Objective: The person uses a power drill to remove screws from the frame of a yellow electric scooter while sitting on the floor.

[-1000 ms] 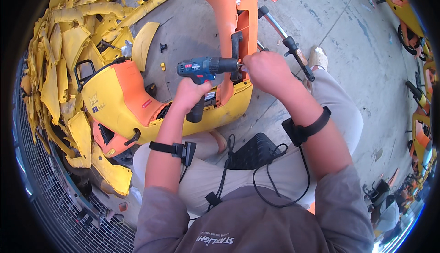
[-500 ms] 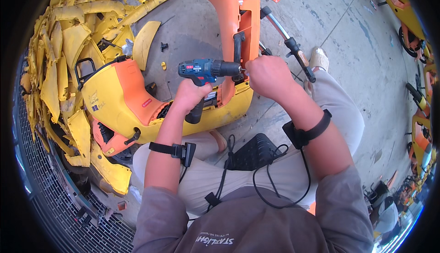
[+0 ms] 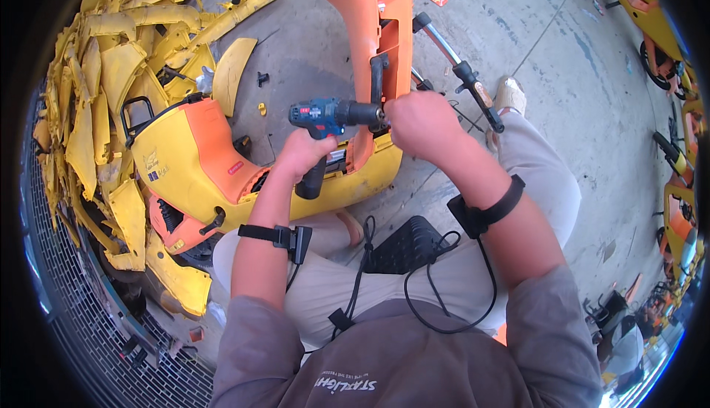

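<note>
My left hand (image 3: 303, 153) is wrapped round the grip of a blue and black cordless drill (image 3: 322, 114), whose chuck points right. Close against the chuck's tip, my right hand (image 3: 424, 123) has its fingers curled in; whatever they pinch there is hidden. Both hands are above a yellow and orange scooter body (image 3: 248, 179) that lies in front of me. The drill's tip is beside the orange upright front part (image 3: 399, 46) of this scooter, just above its yellow lower edge.
Yellow panels (image 3: 111, 60) are heaped on the left. A fork tube (image 3: 462, 72) sticks out beyond my right hand. Between my legs lies a black ridged piece (image 3: 407, 245). More orange and yellow scooters (image 3: 654, 24) line the right side. Cables run from straps on my forearms.
My right hand has moved slightly left, closer in on the chuck's tip. The drill has turned a little, still in my left hand. The view has shifted slightly.
</note>
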`<state>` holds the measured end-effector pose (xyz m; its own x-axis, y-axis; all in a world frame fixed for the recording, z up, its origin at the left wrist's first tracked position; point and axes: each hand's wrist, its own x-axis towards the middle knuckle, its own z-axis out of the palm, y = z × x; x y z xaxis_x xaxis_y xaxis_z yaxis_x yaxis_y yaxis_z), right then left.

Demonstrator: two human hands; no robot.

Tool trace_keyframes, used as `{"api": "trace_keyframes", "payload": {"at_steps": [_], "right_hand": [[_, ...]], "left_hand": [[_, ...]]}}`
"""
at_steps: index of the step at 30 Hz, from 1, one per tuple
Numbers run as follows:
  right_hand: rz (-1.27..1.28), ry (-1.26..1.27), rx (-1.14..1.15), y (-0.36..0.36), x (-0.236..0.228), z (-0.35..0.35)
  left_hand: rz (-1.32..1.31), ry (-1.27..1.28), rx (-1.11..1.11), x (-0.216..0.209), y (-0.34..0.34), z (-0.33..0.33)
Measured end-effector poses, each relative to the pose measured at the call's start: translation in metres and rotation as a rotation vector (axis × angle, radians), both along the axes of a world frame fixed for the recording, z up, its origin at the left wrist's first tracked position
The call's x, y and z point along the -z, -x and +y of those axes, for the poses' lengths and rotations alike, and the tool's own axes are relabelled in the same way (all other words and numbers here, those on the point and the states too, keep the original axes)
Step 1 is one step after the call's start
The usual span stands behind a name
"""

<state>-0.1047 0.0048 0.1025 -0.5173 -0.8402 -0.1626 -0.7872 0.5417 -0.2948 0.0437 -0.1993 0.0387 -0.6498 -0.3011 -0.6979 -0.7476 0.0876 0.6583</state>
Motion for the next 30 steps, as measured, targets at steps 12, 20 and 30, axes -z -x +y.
{"api": "trace_keyframes", "payload": {"at_steps": [12, 20, 30], "right_hand": [[0.03, 0.038, 0.025, -0.003, 0.008, -0.007], [-0.011, 0.051, 0.0, -0.009, -0.002, -0.005], [-0.07, 0.001, -0.024, -0.016, -0.001, -0.001]], "left_hand": [[0.018, -0.129, -0.055, 0.01, 0.001, -0.003], [-0.01, -0.243, -0.03, 0.012, -0.004, -0.002], [-0.014, -0.179, -0.013, 0.009, -0.009, -0.003]]}}
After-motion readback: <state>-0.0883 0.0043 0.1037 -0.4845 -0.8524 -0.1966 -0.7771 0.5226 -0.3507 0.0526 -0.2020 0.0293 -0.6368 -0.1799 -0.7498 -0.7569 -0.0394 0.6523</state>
